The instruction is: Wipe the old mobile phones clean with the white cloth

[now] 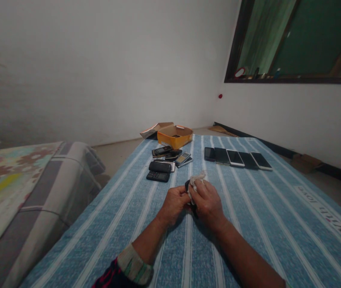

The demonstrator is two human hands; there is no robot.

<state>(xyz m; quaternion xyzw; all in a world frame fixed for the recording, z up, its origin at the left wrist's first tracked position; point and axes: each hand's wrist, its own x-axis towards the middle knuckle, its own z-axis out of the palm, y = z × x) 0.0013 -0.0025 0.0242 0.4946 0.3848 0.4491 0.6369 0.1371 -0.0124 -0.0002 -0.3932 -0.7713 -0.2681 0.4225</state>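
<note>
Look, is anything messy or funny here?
The smartphones lie in a neat row, but the small phones by the orange box are heaped crookedly, some overlapping. Nothing looks spilled. The left hand holds a dark thing, the right hand a white cloth.

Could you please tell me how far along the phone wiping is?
Possibly done: five smartphones lie in a neat row. In hand: the left hand grips a small dark phone while the right hand presses a white cloth on it. Probably left: the loose heap of handsets near the orange box.
</note>
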